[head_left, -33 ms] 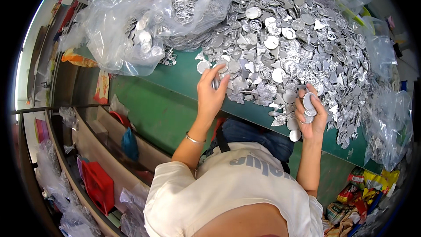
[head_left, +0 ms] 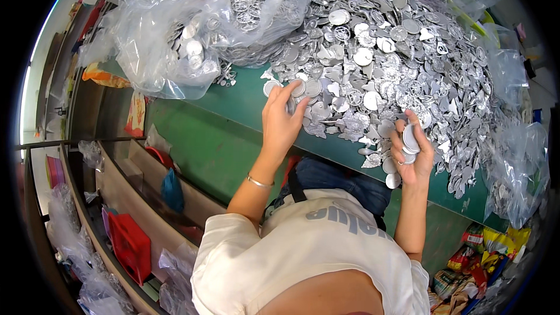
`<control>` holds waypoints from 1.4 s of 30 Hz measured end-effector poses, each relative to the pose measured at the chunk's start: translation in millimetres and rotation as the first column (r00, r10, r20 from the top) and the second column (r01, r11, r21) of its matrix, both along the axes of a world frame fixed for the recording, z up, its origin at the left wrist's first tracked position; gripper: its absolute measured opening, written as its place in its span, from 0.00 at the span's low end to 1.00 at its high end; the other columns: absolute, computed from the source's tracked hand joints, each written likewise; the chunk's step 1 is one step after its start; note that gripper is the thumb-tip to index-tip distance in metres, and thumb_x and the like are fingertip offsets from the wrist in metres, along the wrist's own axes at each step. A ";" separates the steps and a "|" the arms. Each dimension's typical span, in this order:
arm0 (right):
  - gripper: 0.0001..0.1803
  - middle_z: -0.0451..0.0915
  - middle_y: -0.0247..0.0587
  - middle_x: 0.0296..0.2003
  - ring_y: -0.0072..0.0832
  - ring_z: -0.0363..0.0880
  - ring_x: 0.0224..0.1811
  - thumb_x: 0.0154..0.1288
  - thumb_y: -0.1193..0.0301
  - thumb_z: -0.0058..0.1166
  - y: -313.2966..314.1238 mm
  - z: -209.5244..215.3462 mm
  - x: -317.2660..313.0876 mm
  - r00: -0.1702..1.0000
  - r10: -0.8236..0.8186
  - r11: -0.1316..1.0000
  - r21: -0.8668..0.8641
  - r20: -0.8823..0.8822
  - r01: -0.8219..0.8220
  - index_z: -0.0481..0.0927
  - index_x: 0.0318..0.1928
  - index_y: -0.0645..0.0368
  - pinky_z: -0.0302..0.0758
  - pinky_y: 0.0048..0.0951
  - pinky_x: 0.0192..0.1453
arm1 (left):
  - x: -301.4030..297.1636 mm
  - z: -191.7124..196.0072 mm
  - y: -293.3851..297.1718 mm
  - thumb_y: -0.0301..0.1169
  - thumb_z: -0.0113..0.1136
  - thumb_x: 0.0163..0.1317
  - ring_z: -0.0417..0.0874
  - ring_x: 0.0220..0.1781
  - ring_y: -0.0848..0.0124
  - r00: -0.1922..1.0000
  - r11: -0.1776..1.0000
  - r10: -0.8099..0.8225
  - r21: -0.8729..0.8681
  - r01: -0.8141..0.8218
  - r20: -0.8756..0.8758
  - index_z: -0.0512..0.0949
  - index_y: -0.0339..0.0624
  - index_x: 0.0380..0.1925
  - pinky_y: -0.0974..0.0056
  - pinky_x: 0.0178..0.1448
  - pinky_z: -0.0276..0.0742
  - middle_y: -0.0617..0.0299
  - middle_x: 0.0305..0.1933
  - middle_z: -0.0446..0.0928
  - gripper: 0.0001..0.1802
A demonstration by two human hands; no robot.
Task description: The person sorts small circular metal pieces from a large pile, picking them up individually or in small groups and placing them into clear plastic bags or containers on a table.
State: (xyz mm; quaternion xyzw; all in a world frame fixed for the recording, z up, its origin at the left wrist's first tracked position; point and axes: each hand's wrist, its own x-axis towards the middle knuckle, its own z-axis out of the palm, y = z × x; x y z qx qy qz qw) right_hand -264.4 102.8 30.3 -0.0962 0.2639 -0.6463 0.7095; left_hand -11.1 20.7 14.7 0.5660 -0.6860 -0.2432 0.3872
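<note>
A broad heap of flat silver-grey metal pieces (head_left: 402, 52), mixed round discs and cut-out shapes, lies on the green tabletop (head_left: 233, 105). My left hand (head_left: 281, 119) reaches to the heap's near left edge. Its thumb and fingers are apart and curve over round discs (head_left: 312, 87), with the index fingertip touching one; whether a disc sits inside the palm is hard to see. On the right, my right hand (head_left: 415, 154) is turned palm up above the front edge of the heap. Several plain round discs (head_left: 410, 138) overlap in it, held by its curled fingers and thumb.
Clear plastic bags (head_left: 163, 35) with more metal pieces stand at the back left. Another clear bag (head_left: 522, 163) hangs at the right edge. Wooden dividers and a red container (head_left: 131, 248) are at lower left. Colourful packets (head_left: 496, 245) lie at lower right.
Both hands stay almost in place. The left thumb and index finger have shifted very slightly to the right over the discs.
</note>
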 end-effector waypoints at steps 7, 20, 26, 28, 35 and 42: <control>0.07 0.70 0.38 0.31 0.24 0.67 0.23 0.66 0.69 0.45 -29.5 3.8 37.1 0.968 0.155 0.985 0.104 -0.199 -0.137 0.71 0.35 0.60 0.59 0.17 0.16 | -3.7 -1.3 -39.2 0.39 0.71 0.41 0.77 0.35 0.55 0.957 0.995 -0.093 0.059 0.080 0.274 0.76 0.38 0.34 0.56 0.37 0.73 0.53 0.35 0.72 0.22; 0.16 0.74 0.44 0.29 0.34 0.77 0.28 0.51 0.69 0.60 -85.3 -10.4 107.4 -0.293 -0.298 0.892 -0.155 -0.909 -0.424 0.77 0.40 0.64 0.74 0.32 0.32 | 42.3 -3.7 -40.1 0.20 0.53 0.55 0.77 0.38 0.68 0.063 0.870 0.324 0.324 0.372 -0.944 0.69 0.38 0.45 0.74 0.22 0.68 0.53 0.45 0.74 0.15; 0.20 0.73 0.46 0.32 0.42 0.78 0.32 0.47 0.63 0.65 -90.4 -12.3 148.9 -0.688 -0.210 0.926 0.084 -0.695 -0.367 0.73 0.33 0.65 0.76 0.37 0.29 | 50.1 -13.5 -27.9 0.31 0.52 0.62 0.71 0.31 0.74 0.298 0.844 0.259 0.366 0.392 -0.919 0.72 0.38 0.39 0.76 0.22 0.62 0.61 0.35 0.72 0.10; 0.20 0.72 0.45 0.32 0.42 0.78 0.32 0.46 0.64 0.65 -94.7 -8.9 142.2 -0.611 -0.213 0.920 0.054 -0.762 -0.388 0.73 0.33 0.64 0.75 0.37 0.29 | 53.6 -20.0 -26.4 0.40 0.48 0.66 0.68 0.30 0.73 0.130 0.817 0.308 0.332 0.471 -0.942 0.72 0.38 0.40 0.75 0.21 0.60 0.60 0.33 0.70 0.15; 0.12 0.72 0.39 0.31 0.35 0.75 0.28 0.49 0.74 0.62 -98.6 -19.1 101.4 -0.086 -0.302 0.920 -0.267 -0.949 -0.288 0.70 0.27 0.61 0.71 0.34 0.32 | 36.2 -13.0 -11.7 0.44 0.40 0.67 0.72 0.52 0.56 -0.357 0.709 0.513 0.152 0.689 -0.781 0.71 0.37 0.45 0.60 0.42 0.78 0.47 0.56 0.66 0.22; 0.11 0.74 0.40 0.29 0.21 0.69 0.20 0.58 0.74 0.54 -84.1 8.1 60.4 0.931 0.179 0.983 0.030 -0.320 -0.179 0.70 0.42 0.59 0.61 0.19 0.15 | 0.6 -5.5 -4.8 0.37 0.40 0.65 0.64 0.64 0.55 -0.334 0.665 0.486 0.094 0.741 -0.808 0.70 0.38 0.49 0.51 0.63 0.66 0.47 0.66 0.58 0.19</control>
